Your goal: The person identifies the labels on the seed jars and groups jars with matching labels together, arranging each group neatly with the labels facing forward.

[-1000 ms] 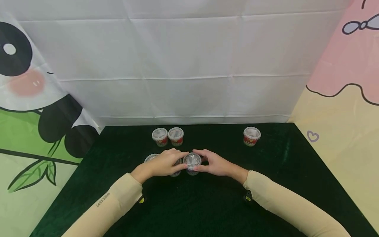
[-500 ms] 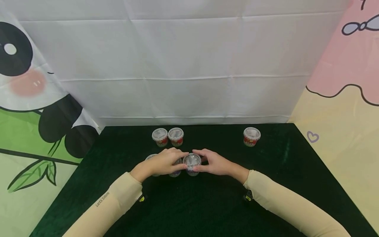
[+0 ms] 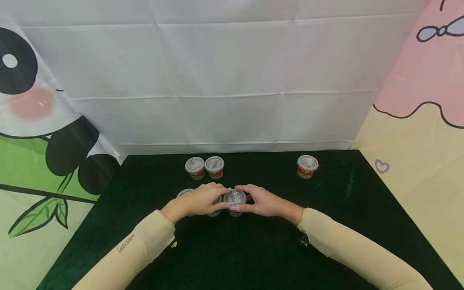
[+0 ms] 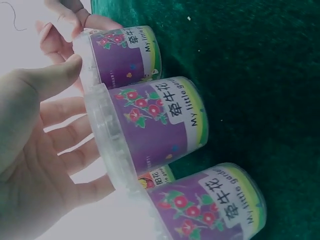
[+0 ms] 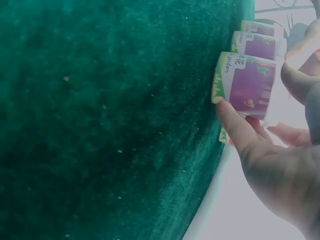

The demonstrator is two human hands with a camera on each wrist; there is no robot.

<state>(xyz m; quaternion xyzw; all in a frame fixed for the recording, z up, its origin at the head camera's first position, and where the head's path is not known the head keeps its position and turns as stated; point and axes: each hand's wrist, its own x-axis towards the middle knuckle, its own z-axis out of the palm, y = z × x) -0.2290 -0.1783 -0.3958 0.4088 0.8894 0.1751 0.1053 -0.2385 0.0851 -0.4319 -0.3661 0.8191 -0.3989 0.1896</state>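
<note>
Three clear lidded plastic tubs with purple flower labels stand side by side on the dark green cloth. At the right end of this row, one tub (image 3: 235, 198) sits between the thumb and fingers of my right hand (image 3: 266, 201), which grips its sides. My left hand (image 3: 203, 200) reaches over the row, covering much of the middle tub (image 4: 155, 120) and the left tub (image 3: 185, 192). Its thumb and index fingertips are right at the right tub's rim. The left wrist view shows its other fingers (image 4: 75, 132) extended and spread behind the middle tub's lid.
Two similar tubs with red labels, one (image 3: 195, 173) beside another (image 3: 215, 173), stand behind the row near the table's back edge. A third red-labelled tub (image 3: 306, 172) stands at the back right. White fabric (image 3: 232, 80) hangs behind the green-covered table (image 3: 246, 257).
</note>
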